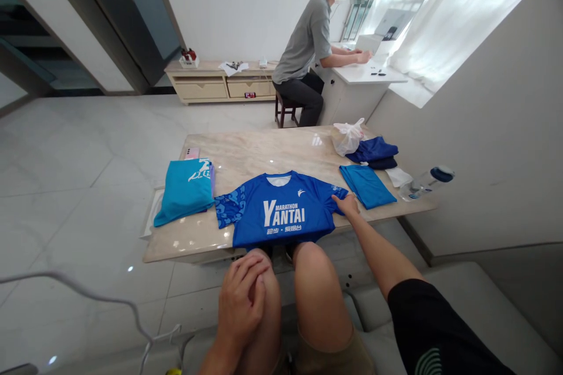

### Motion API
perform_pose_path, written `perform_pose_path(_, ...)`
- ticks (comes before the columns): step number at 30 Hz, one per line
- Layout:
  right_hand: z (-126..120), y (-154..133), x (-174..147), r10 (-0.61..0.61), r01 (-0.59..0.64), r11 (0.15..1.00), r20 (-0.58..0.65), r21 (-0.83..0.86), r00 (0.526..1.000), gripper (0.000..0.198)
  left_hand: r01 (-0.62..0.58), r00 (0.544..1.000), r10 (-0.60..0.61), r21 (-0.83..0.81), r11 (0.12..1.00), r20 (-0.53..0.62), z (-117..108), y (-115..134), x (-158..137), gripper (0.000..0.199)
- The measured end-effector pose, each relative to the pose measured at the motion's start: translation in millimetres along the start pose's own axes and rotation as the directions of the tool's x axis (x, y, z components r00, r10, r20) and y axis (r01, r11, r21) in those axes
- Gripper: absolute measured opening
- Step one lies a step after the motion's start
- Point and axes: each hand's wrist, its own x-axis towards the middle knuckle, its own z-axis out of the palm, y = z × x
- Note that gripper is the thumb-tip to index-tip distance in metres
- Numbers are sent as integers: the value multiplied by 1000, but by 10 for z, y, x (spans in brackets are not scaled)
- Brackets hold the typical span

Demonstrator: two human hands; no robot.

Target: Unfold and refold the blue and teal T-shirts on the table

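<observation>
Blue shirt [284, 187] lies face up on the table [246, 149], right in front of the seated person; its bottom edge hangs over the near side, just above the knees [310, 258]. R hand [347, 205] is on the R-side sleeve, fingers bent at the cuff; can't tell from here if they're pinching cloth or only pressing. L hand [244, 287] rests on the L knee, fingers loosely curled, nothing in them.

Main risk IMO: shirt slipping. Part of it is off the edge & the top looks glossy, so a tug at one sleeve w/ no 2nd hand holding the far side could twist the lot, or drag it down onto the lap. A knee coming up could catch the overhang too, b/c there's v. little room.

Next: R forearm. Folded cloth [367, 187] is just beside that hand, so an outward sweep could muss it. Bottle [420, 184] is farther out, near the table's R end; a wide elbow poss. tips it, & if the cap's loose, wet tissue [399, 177] and clothes [376, 152].

L side: teal pile [185, 190] sits by the table's L edge, near the other sleeve. Swing that sleeve carelessly & the pile could get shoved off.
</observation>
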Motion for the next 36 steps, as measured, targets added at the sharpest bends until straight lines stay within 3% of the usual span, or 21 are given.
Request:
perform_pose_path(5,-13,29,163,-74,74,997,36,-3,997,42,12,1000,-11,-51,999,17,-93,-162,-59,37)
perform_pose_path(10,-57,19,205,-186,186,982,0,11,983,42,33,999,-34,-101,994,-5,-123,-234,-96,38)
perform_pose_path(15,-210,-121,101,-333,331,942,-43,-44,942,39,28,999,-30,-129,991,-18,-70,-145,-73,39)
perform_pose_path(19,-129,-347,-194,-556,556,830,-12,-39,831,35,3,999,-8,-126,992,-33,-73,-104,-48,39)
perform_pose_path(22,115,-530,-478,-714,716,697,125,40,689,36,-4,1000,0,-111,994,-29,-100,-113,-46,39)
perform_pose_path(25,303,-638,-615,-806,793,588,195,157,559,41,-7,1000,4,-94,996,-31,-120,-115,-55,38)
perform_pose_path(30,300,-530,-503,-838,830,541,165,136,519,52,28,999,-30,-59,998,-44,-125,-50,-43,38)
perform_pose_path(32,344,-438,-486,-863,863,493,186,109,469,48,32,998,-35,-47,998,-49,-112,-4,-17,38)
perform_pose_path(34,480,-359,-509,-886,899,432,216,66,410,47,22,999,-24,-36,999,-46,-80,44,17,38)
perform_pose_path(36,683,-307,-538,-885,916,397,245,-47,396,57,11,999,-12,-16,1000,-42,-32,89,51,37)
